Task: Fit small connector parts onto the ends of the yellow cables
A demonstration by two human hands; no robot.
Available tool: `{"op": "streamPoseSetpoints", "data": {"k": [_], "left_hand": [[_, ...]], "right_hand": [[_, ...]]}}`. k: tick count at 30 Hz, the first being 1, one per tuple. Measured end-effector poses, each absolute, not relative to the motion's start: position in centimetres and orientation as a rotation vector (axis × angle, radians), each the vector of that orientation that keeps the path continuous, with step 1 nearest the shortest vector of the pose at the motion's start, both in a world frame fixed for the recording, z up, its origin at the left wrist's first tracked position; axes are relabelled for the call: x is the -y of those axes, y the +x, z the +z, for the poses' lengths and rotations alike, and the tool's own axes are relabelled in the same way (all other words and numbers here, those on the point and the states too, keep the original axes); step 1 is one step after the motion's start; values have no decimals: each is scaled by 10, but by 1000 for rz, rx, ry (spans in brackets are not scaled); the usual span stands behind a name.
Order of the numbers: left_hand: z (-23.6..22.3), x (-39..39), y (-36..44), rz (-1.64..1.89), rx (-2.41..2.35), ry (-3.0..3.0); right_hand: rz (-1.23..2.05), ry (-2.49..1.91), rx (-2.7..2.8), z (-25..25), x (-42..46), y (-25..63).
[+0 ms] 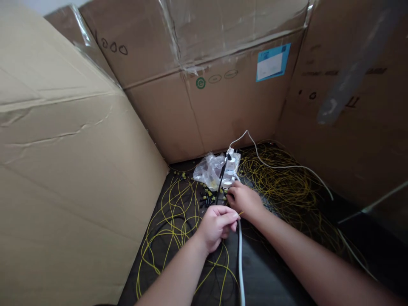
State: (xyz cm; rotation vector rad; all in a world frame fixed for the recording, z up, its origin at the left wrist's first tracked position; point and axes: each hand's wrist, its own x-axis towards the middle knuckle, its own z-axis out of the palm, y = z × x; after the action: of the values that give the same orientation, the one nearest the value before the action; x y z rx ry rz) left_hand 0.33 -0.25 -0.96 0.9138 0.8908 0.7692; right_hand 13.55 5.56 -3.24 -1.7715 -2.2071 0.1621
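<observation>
Forearms (pixel 181 272) are lying nearest me, and past them my left grip (pixel 216 225) is closing finger and thumb, seemingly on a yellow wire (pixel 242 212) whose short end is poking out toward the right grip (pixel 247 197). That one is curling beside the power strip (pixel 232 163), near the small black parts (pixel 208 197); whether it is holding anything, I'm not managing to tell. I'd be pinching close to the wire's tip, steadying both wrists and keeping the white cable (pixel 240 263) from dragging. Loose loops (pixel 172 233) are crowding the left side, a tangle (pixel 287 174) the right. Cardboard walls (pixel 191 114) are bounding the counter (pixel 267 276); more room is opening between my forearms.
</observation>
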Motion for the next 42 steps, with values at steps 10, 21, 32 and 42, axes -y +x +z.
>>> {"op": "streamPoseSetpoints", "data": {"k": [10, 21, 32, 42], "left_hand": [[-13, -2, 2, 777, -917, 907], [-9, -4, -3, 806, -845, 833], [-11, -7, -6, 805, -856, 815], [-10, -8, -6, 794, -869, 820]], "right_hand": [[151, -1817, 2197, -27, -53, 131], [235, -1783, 2257, -27, -56, 134], [273, -1747, 2280, -24, -55, 135], [186, -1724, 2243, -27, -53, 136]]}}
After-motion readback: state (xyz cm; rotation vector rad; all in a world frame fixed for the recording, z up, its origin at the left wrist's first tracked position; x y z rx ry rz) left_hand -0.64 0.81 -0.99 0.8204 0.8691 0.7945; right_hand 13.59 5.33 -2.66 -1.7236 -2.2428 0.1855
